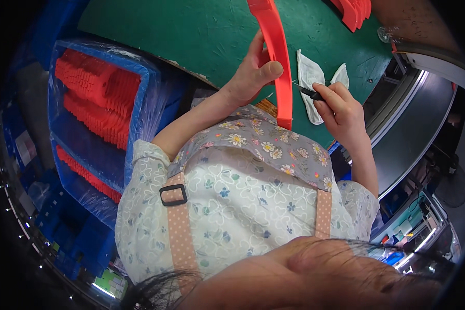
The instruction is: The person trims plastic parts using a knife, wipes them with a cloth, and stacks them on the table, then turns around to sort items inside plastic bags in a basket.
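Observation:
My left hand grips a long curved red plastic strip that stands on end over the green table, its lower end near my apron. My right hand holds a small black-handled knife, whose blade touches the strip's right edge. Both hands are close together above the table's near edge.
White cloth gloves lie on the table beside my right hand. More red plastic parts sit at the far edge. A blue crate lined with clear plastic and filled with stacked red parts stands at my left. A grey conveyor runs on the right.

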A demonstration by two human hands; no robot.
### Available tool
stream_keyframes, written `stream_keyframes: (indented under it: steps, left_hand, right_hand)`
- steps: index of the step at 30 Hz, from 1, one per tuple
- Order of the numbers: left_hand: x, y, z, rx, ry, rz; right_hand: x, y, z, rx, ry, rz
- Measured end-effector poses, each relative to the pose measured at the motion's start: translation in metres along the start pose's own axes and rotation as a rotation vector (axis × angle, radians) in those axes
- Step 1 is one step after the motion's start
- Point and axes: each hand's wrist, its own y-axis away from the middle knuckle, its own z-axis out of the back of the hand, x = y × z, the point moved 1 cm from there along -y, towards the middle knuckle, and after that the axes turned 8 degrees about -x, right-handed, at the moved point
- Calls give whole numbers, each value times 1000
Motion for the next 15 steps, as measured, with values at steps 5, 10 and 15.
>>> stream_keyframes:
  steps: [5, 10, 15]
  left_hand:
    - [-1, 1, -2, 0, -17, -3]
    - [-3, 1, -3, -18, -27, -8]
    - [-2, 0, -3, -21, -27, 6]
  right_hand:
    - [2, -1, -1, 8, -6, -1]
    - [3, -3, -1, 7, 12, -2]
    - [3, -4, -3, 1, 23, 7]
